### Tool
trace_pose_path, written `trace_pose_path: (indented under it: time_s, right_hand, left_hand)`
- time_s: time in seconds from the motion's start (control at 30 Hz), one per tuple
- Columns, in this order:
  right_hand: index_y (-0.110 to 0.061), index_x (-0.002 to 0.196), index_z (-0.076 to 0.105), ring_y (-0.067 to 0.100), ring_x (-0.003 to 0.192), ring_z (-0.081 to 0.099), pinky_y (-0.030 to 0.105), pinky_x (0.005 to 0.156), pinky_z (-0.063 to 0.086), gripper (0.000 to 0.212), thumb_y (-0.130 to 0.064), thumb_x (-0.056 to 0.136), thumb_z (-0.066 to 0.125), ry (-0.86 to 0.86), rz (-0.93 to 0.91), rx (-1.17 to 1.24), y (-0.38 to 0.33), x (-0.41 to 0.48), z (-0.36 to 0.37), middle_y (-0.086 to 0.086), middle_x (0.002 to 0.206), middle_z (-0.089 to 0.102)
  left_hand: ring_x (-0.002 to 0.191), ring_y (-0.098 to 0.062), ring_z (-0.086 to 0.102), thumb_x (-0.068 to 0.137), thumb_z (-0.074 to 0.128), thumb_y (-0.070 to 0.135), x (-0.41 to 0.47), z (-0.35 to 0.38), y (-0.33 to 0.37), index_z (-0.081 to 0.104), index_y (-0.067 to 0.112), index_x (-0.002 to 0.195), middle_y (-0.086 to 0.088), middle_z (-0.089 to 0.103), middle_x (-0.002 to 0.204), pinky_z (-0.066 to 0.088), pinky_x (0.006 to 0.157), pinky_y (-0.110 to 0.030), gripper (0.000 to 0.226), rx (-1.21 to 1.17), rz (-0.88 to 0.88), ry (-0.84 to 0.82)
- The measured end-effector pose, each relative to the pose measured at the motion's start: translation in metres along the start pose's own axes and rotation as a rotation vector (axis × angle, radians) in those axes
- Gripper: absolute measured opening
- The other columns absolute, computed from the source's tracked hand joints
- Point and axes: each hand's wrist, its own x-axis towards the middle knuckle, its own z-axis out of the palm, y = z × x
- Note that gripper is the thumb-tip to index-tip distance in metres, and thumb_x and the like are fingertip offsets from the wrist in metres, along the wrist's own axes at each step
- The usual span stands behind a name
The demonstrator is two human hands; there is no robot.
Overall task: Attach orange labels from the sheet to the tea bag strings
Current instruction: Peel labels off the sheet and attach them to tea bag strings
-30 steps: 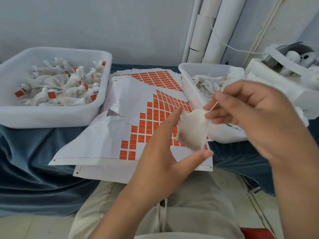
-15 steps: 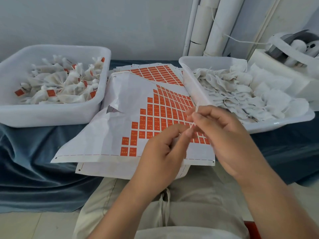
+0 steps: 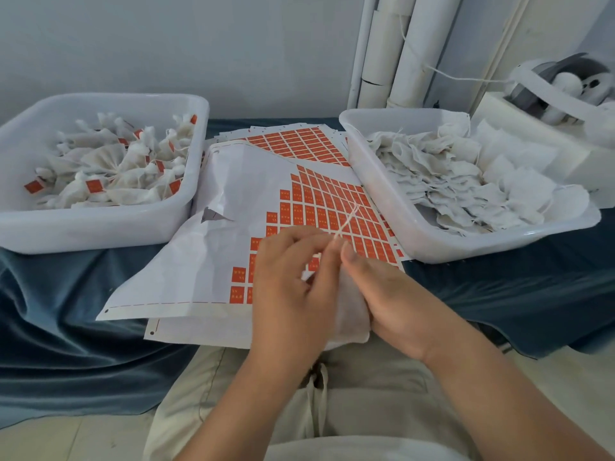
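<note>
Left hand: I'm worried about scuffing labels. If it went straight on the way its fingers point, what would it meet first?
Probably the label sheet, whose orange labels lie just ahead of the left hand; if it clears them, the right tub. Height is unclear.

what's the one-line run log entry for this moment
phase: pre-label | left hand: pinches string | right hand: holds tea bag | label sheet: beneath hands | no label on string yet

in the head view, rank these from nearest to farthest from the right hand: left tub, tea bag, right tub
1. tea bag: held by the right hand
2. right tub: just beyond, to the right
3. left tub: far left, across the label sheet
</note>
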Motion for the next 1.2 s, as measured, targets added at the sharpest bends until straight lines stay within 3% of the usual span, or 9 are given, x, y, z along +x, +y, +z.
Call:
trace_pose_path:
  time_s: [0.1,0.17,0.27,0.4,0.47,0.6,0.87,1.0,1.2]
  right_hand:
    - [-0.03,0.118,0.075,0.026,0.134,0.059,0.058,0.12,0.037,0.053,-0.074,0.098,0.053,-0.03,-0.027,0.133,0.004,0.0,0.002,-0.002,0.131,0.07]
    - [-0.03,0.107,0.076,0.024,0.131,0.059,0.056,0.121,0.036,0.042,-0.068,0.096,0.063,0.027,-0.026,0.214,0.002,0.003,0.006,-0.003,0.126,0.069]
    - [-0.019,0.082,0.062,0.015,0.103,0.061,0.041,0.104,0.042,0.039,-0.054,0.099,0.063,-0.025,-0.069,0.271,0.002,0.002,0.009,-0.003,0.098,0.066]
    - [-0.023,0.07,0.056,0.021,0.097,0.062,0.048,0.107,0.041,0.037,-0.04,0.103,0.05,-0.064,-0.084,0.138,-0.003,0.0,0.007,0.005,0.087,0.068]
    - [-0.019,0.072,0.062,0.019,0.084,0.059,0.039,0.095,0.047,0.037,-0.034,0.104,0.049,-0.076,-0.081,0.215,-0.003,0.0,0.005,0.005,0.078,0.063]
    - [-0.008,0.12,0.066,0.026,0.076,0.026,0.027,0.078,0.05,0.033,-0.032,0.108,0.046,-0.176,0.001,0.546,-0.003,0.002,0.005,-0.003,0.07,0.052]
    - [-0.022,0.092,0.069,0.02,0.093,0.062,0.03,0.092,0.05,0.031,-0.035,0.111,0.049,-0.258,-0.064,0.337,0.005,0.002,0.007,0.001,0.09,0.065]
    - [-0.022,0.093,0.069,0.021,0.091,0.064,0.037,0.096,0.051,0.031,-0.049,0.104,0.06,-0.378,-0.063,0.326,0.004,-0.002,0.001,-0.001,0.085,0.064]
    - [-0.012,0.116,0.073,0.018,0.084,0.068,0.044,0.1,0.052,0.032,-0.038,0.106,0.06,-0.609,-0.036,0.293,0.003,-0.007,0.0,-0.002,0.084,0.071]
  left_hand:
    - [0.066,-0.014,0.066,0.106,0.057,0.034,0.009,-0.011,0.0,0.078,0.029,0.093,-0.002,0.07,0.077,0.055,0.063,-0.029,0.026,-0.373,-0.257,-0.127]
    - [0.07,-0.019,0.067,0.106,0.057,0.032,0.012,-0.014,-0.002,0.08,0.027,0.093,-0.013,0.071,0.082,0.057,0.065,-0.025,0.027,-0.511,-0.341,-0.157]
    - [0.076,-0.019,0.065,0.101,0.063,0.034,0.015,-0.016,-0.008,0.081,0.023,0.093,-0.009,0.072,0.086,0.055,0.066,-0.028,0.023,-0.711,-0.46,-0.158]
    - [0.076,-0.005,0.066,0.099,0.062,0.026,0.024,-0.026,-0.022,0.082,0.023,0.087,0.001,0.072,0.084,0.056,0.071,-0.017,0.022,-0.877,-0.539,-0.109]
    - [0.074,-0.005,0.063,0.097,0.06,0.027,0.027,-0.032,-0.025,0.08,0.022,0.087,0.001,0.071,0.085,0.053,0.066,-0.016,0.023,-0.854,-0.515,-0.173]
    - [0.054,-0.008,0.054,0.103,0.051,0.03,0.031,-0.036,-0.021,0.072,0.021,0.089,-0.002,0.068,0.087,0.041,0.045,-0.014,0.027,-0.872,-0.504,-0.264]
    - [0.055,-0.007,0.044,0.104,0.049,0.022,0.03,-0.04,-0.016,0.068,0.02,0.08,0.004,0.052,0.068,0.043,0.052,-0.015,0.031,-1.033,-0.494,-0.201]
    - [0.057,-0.008,0.041,0.107,0.046,0.031,0.028,-0.038,-0.017,0.066,0.027,0.086,0.007,0.049,0.067,0.039,0.053,-0.018,0.029,-0.71,-0.339,-0.112]
    - [0.067,-0.015,0.053,0.111,0.047,0.032,0.021,-0.03,-0.02,0.06,0.042,0.119,0.013,0.052,0.075,0.045,0.061,-0.022,0.018,-0.168,0.063,-0.16]
